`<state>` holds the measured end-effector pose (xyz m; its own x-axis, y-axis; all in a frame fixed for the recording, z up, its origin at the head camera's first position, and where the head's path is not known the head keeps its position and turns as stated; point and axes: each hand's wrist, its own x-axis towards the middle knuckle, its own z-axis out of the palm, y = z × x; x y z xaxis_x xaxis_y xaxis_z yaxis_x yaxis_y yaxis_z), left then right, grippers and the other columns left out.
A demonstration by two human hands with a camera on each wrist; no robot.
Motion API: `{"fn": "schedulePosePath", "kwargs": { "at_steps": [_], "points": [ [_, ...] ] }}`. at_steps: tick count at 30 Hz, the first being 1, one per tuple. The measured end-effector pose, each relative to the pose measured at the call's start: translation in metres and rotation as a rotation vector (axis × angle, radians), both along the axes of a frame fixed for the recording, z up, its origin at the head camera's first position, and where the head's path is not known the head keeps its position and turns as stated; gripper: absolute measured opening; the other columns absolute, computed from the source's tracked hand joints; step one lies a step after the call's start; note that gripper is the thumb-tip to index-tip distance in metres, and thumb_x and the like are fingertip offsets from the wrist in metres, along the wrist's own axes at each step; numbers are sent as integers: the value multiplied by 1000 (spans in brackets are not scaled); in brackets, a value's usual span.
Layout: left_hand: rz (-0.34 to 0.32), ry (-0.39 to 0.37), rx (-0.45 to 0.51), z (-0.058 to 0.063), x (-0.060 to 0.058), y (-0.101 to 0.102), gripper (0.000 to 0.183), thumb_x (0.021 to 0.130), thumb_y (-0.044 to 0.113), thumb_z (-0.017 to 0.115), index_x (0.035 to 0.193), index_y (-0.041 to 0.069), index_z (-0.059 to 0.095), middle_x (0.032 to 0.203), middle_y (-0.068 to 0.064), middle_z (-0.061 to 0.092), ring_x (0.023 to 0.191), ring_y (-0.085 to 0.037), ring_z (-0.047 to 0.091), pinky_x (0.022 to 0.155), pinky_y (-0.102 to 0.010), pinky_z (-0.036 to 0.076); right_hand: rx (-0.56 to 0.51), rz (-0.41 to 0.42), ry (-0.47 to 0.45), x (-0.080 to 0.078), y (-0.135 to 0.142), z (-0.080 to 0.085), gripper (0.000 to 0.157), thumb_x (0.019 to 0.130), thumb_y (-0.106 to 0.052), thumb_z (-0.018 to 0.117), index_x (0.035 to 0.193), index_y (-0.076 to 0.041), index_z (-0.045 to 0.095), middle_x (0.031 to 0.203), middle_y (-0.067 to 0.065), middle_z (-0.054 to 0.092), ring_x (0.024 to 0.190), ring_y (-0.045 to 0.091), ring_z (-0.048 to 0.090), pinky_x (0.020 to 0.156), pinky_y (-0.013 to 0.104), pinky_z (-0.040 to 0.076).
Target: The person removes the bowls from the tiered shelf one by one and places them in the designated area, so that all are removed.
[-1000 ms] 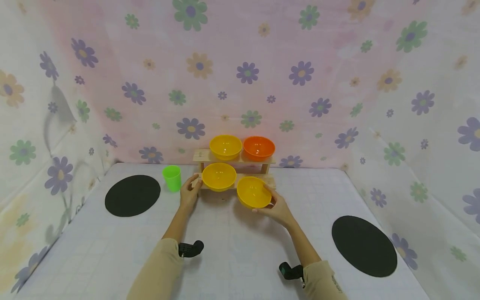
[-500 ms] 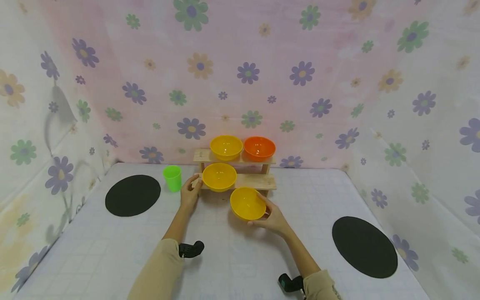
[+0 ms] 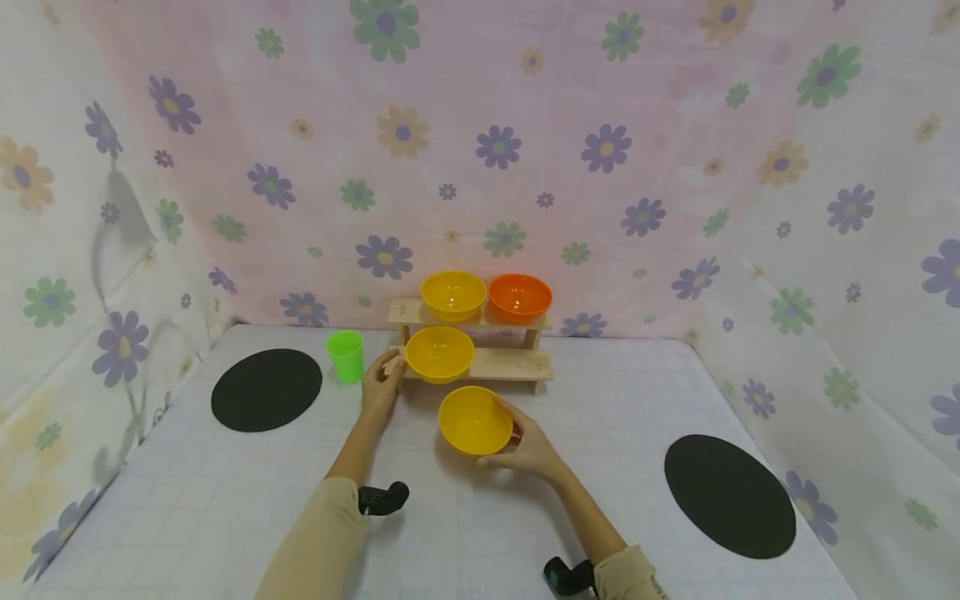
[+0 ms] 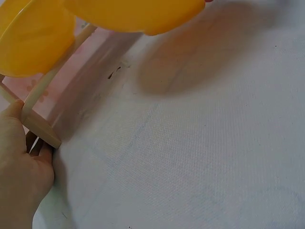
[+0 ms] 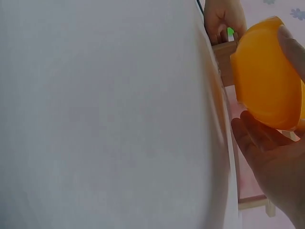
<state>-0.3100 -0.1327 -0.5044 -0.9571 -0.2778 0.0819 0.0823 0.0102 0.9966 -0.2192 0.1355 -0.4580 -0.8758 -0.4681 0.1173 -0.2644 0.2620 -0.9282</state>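
Note:
My right hand (image 3: 527, 448) holds a yellow bowl (image 3: 475, 422) by its right side, in front of a two-tier wooden stand (image 3: 513, 363). In the right wrist view the bowl (image 5: 267, 76) is raised over the table, thumb and fingers (image 5: 267, 148) spread around it. My left hand (image 3: 378, 393) grips the left end of the stand's lower tier; the left wrist view has the thumb on top of the board (image 4: 42, 129) and fingers at the leg. Another yellow bowl (image 3: 439, 354) sits on that tier's left. On the upper tier stand a yellow bowl (image 3: 453, 296) and an orange bowl (image 3: 520, 298).
A green cup (image 3: 346, 357) stands just left of the left hand. Black round mats lie on the table at the left (image 3: 267, 390) and at the right (image 3: 730, 496). Flower-patterned cloth (image 3: 465, 167) hangs behind and along both sides.
My right hand has carried the yellow bowl from the front of the lower tier's right side toward me and to the left, baring that part of the board. The left hand stays put.

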Motion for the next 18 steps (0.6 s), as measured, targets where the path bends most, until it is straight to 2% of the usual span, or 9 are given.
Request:
{"fn": "schedulePosePath", "kwargs": {
  "at_steps": [4, 10, 12, 14, 18],
  "points": [
    [-3, -10, 29, 3, 1, -1, 42, 93, 19, 60, 130, 0, 54, 133, -21, 51, 64, -2, 45, 55, -12, 40, 4, 35, 6, 1, -8, 0, 91, 73, -10, 81, 143, 9, 27, 145, 28, 33, 121, 41, 46, 93, 42, 47],
    [-20, -9, 70, 21, 10, 1, 39, 93, 9, 59, 128, -7, 52, 128, -29, 52, 65, -7, 48, 56, -16, 43, 9, 93, 46, -2, -20, -4, 93, 72, -15, 82, 142, 12, 27, 144, 29, 34, 119, 40, 48, 90, 35, 49],
    [-26, -1, 66, 25, 13, 2, 39, 93, 7, 58, 128, -9, 51, 127, -30, 51, 66, -7, 49, 57, -16, 43, 13, 100, 65, -6, -24, -13, 94, 72, -17, 83, 142, 11, 27, 144, 28, 34, 120, 39, 48, 92, 36, 48],
    [-28, 3, 71, 25, 13, 2, 38, 92, 6, 58, 127, -8, 52, 129, -29, 50, 69, -6, 51, 59, -15, 44, 18, 102, 79, -11, -28, -23, 95, 71, -20, 84, 143, 8, 28, 145, 26, 35, 121, 38, 48, 95, 37, 47],
    [-32, 13, 62, 12, 6, 0, 40, 93, 11, 58, 129, -7, 51, 133, -27, 48, 72, -2, 51, 61, -12, 44, 31, 94, 75, -18, -35, -40, 96, 71, -27, 84, 145, 1, 30, 147, 18, 36, 126, 31, 45, 100, 37, 42]
  ]
}}
